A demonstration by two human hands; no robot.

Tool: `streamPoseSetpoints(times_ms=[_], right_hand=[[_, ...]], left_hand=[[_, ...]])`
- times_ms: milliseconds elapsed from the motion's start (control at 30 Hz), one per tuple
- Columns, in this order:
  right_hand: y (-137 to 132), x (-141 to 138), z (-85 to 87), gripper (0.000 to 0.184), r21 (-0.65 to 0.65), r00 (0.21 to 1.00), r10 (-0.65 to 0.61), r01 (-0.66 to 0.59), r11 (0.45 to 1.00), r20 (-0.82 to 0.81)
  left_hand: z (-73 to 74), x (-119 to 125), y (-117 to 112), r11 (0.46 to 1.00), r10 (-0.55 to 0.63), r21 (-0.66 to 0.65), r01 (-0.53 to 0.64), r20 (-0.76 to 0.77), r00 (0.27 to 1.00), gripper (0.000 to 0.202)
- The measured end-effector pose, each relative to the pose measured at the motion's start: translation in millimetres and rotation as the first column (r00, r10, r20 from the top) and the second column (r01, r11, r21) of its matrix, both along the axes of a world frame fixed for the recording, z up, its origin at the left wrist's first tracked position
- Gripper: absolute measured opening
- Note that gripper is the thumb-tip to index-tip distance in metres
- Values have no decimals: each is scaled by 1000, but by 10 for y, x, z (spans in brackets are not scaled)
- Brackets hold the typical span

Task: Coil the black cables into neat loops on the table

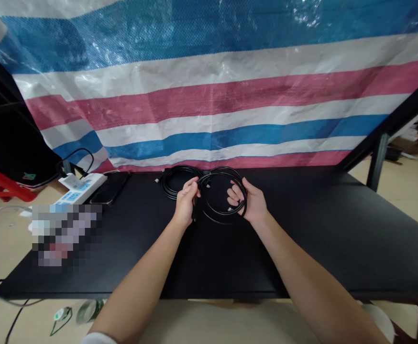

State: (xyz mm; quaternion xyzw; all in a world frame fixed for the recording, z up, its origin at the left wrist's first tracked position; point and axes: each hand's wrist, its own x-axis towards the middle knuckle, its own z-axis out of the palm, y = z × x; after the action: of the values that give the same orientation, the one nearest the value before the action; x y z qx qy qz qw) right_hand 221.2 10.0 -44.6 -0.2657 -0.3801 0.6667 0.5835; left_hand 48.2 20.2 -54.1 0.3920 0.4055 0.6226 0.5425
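Between my two hands a black cable (219, 213) is wound into a round coil, held above the black table. My left hand (186, 199) is closed on the coil's left side, and a short dark end of the cable hangs below its fingers. On the right side of the loops my right hand (250, 198) is closed, its fingers curled through the coil. A small pale connector shows by those fingers. Just behind my left hand a second black cable coil (169, 184) lies on the table, with light metal plugs at its edge.
A white power strip (87, 188) with a plugged-in charger stands at the table's left, beside a dark phone (113, 187). A blurred patch covers something in front. The striped plastic sheet (209, 100) hangs behind the black table (320, 229). A red stool (4, 184) is at far left.
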Motion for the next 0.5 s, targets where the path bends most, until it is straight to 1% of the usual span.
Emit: streamPoseSetpoints(times_ms=[67,100,167,200,333,433,500], right_hand=[[-24,13,24,22,26,1000,8,-8,1000,-28],[-33,25,34,20,37,1000,10,-9,999,-30],[-37,57,45,20,28,1000,-6,6,1000,-10],[-30,78,45,22,3,1000,-21,21,1000,12],[42,178,26,30,-116,979,-120,140,983,164],[91,257,16,39,-114,960,-181,208,971,213],[97,297,22,39,-100,958,-196,221,970,210]], left_hand=[[-1,-32,14,995,65,87,-57,-86,994,40],[3,-52,21,988,93,134,-78,-105,990,39],[25,-94,38,979,117,180,-98,-97,988,37],[44,-118,47,977,114,189,-98,-77,990,37],[161,-235,75,978,82,186,-90,48,995,41],[244,-324,82,983,98,143,-112,107,989,41],[273,-361,81,986,112,113,-126,115,987,39]])
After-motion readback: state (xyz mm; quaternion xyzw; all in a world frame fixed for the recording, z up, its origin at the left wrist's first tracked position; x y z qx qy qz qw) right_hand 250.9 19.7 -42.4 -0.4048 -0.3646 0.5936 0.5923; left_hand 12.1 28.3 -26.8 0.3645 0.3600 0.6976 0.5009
